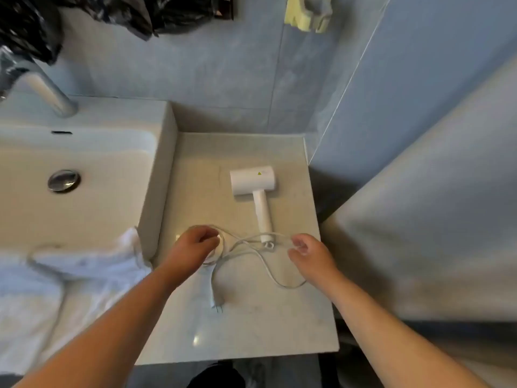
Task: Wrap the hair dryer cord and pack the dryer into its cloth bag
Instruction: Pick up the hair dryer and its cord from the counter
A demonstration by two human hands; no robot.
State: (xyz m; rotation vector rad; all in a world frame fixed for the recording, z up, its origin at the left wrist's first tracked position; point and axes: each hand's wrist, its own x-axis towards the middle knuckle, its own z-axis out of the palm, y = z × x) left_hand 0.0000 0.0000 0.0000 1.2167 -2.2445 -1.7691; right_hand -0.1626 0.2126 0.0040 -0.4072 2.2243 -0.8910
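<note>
Just below the hair dryer (253,180) on the counter (251,317), left hand (195,245) grips the coiled cord (214,284), right hand (310,253) pinches a loose strand.

On my feed: a white hair dryer (253,180) bearing a yellow warning triangle (259,173), its white cord (214,287), a pale mottled counter (251,326), blue-grey mottled wall tiles (195,79).

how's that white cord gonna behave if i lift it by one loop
Probably floppy: the cord lies in loose curves on the counter, so it would likely sag and uncoil. The plug end would probably dangle and swing. Thin and smooth-looking, it may slip from a light pinch.
</note>
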